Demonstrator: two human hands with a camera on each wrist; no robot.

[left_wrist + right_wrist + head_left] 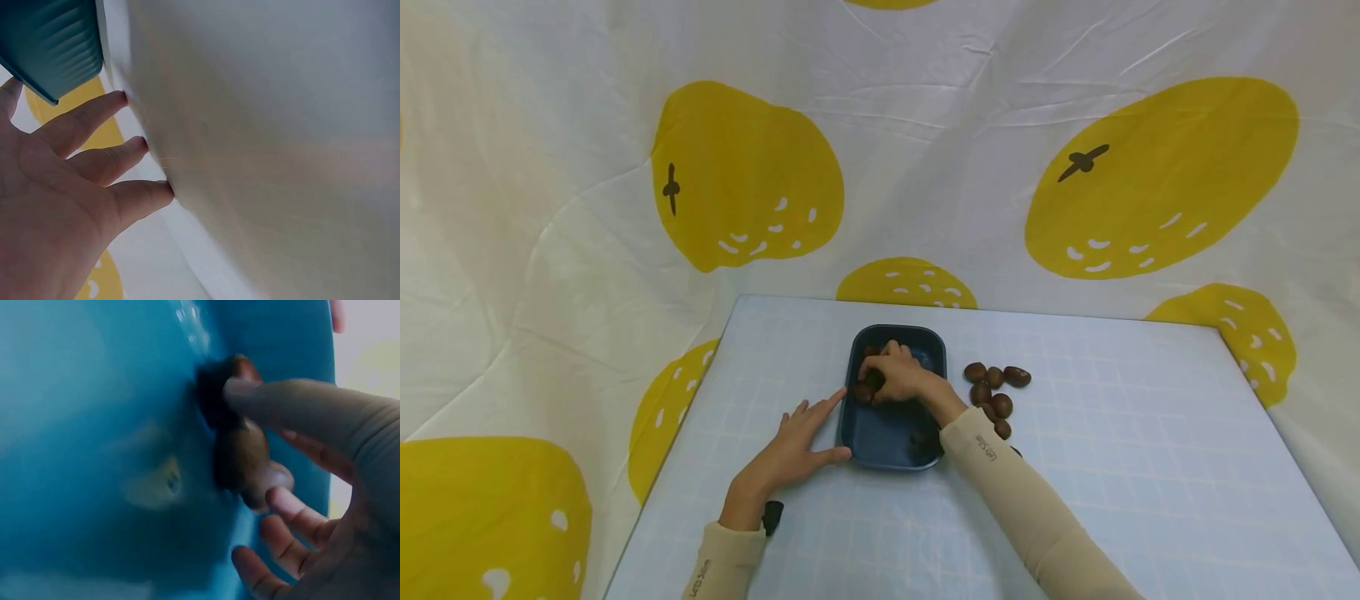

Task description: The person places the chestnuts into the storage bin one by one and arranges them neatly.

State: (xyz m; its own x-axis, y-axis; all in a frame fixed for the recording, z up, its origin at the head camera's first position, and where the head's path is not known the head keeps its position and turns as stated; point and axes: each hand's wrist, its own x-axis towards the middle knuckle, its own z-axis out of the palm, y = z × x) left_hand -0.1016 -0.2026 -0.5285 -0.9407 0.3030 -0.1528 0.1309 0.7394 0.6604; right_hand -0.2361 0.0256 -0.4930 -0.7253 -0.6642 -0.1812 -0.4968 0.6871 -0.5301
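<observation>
A dark blue tray (880, 437) stands on the table with several brown chestnuts (865, 392) along its left side. My right hand (897, 375) reaches into it from the right, fingers curled about them. In the right wrist view, the thumb presses on a dark chestnut (215, 394) at the tray wall, and more chestnuts (240, 456) lie beside the fingers. My left hand (786, 454) is spread at the tray's left side, index fingertip at the rim. The left wrist view shows its other fingertips touching the table, below the ribbed tray wall (59, 37).
To the tray's right, several loose chestnuts (1002, 406) lie in a cluster, partly behind my right sleeve (1000, 467). The light table (1150, 433) backs onto a hanging white cloth (925, 183) with yellow fruit prints.
</observation>
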